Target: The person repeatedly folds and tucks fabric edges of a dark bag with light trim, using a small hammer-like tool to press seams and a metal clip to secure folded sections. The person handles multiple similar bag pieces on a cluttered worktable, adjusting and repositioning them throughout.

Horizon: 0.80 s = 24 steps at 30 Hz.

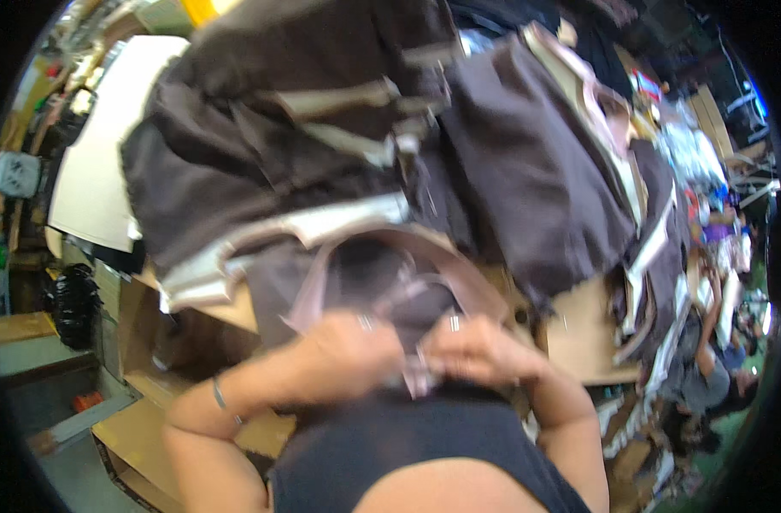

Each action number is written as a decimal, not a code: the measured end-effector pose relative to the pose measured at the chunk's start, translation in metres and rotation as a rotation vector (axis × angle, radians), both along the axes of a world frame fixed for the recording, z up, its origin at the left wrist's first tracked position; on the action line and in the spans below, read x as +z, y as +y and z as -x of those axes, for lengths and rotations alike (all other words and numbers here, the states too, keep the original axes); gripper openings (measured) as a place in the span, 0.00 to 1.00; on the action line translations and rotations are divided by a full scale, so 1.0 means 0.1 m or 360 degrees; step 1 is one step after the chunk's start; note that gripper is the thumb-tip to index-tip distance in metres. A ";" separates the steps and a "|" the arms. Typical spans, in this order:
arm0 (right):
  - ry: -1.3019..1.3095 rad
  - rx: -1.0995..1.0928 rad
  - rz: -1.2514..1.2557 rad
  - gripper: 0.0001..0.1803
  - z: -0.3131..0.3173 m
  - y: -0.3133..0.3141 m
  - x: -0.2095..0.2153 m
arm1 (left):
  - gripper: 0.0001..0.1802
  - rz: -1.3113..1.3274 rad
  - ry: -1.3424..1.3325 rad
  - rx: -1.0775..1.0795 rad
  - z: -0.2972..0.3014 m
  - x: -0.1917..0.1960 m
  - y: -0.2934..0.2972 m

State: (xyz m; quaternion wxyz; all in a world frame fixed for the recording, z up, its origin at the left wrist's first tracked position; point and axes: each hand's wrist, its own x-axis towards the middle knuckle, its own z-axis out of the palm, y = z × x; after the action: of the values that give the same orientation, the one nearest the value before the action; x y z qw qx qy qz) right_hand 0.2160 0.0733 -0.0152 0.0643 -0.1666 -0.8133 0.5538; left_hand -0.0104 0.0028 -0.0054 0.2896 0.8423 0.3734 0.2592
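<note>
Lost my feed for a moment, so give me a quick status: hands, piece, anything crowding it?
Left hand and right hand both pinching the brown fabric piece. Piece held close to the body. Stack of brown fabric heaped right behind it.

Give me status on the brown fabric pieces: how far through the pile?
Done: cannot tell; no finished stack is clearly visible. In hand: left hand and right hand pinch one brown piece with pale trim close to the body. Left: a big heap of brown pieces covers the table, so most looks unworked.
</note>
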 end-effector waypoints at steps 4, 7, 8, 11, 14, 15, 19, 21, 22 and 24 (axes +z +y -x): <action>-0.0042 -0.0241 0.0096 0.11 0.04 0.14 0.16 | 0.04 0.0213 -0.0274 0.0142 -0.01 -0.04 0.19; -0.0059 -0.0351 0.0404 0.12 -0.01 0.19 0.03 | 0.04 0.0268 -0.0346 0.0187 0.01 -0.07 0.21; -0.0111 -0.0395 0.0553 0.13 -0.03 0.21 0.02 | 0.04 0.0303 -0.0334 0.0210 0.04 -0.10 0.20; -0.0140 -0.0391 0.0526 0.13 -0.03 0.23 -0.01 | 0.04 0.0318 -0.0337 0.0243 0.05 -0.12 0.19; -0.0030 -0.0415 0.0551 0.12 0.04 0.23 0.05 | 0.05 0.0263 -0.0378 0.0263 0.05 -0.13 0.18; 0.0017 -0.0417 0.0519 0.12 0.08 0.22 0.07 | 0.05 0.0243 -0.0370 0.0252 0.05 -0.11 0.20; 0.0095 -0.0256 0.0409 0.09 0.27 0.12 0.16 | 0.05 0.0229 -0.0252 0.0260 0.05 -0.01 0.19; 0.0076 -0.0149 0.0185 0.07 0.26 0.08 0.27 | 0.05 0.0297 -0.0124 0.0108 0.11 0.10 0.20; 0.0073 -0.0135 0.0151 0.07 0.24 0.01 0.28 | 0.05 0.0331 -0.0059 0.0029 0.16 0.13 0.21; 0.0116 -0.0023 0.0265 0.08 0.20 -0.11 0.32 | 0.05 0.0142 0.0093 0.0373 0.26 0.04 0.26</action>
State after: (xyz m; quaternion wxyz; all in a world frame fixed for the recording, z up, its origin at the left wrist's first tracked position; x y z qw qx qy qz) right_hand 0.1961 0.0626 0.0164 0.0838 -0.1568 -0.7604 0.6246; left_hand -0.0364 0.0284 -0.0010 0.2836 0.7864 0.4887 0.2496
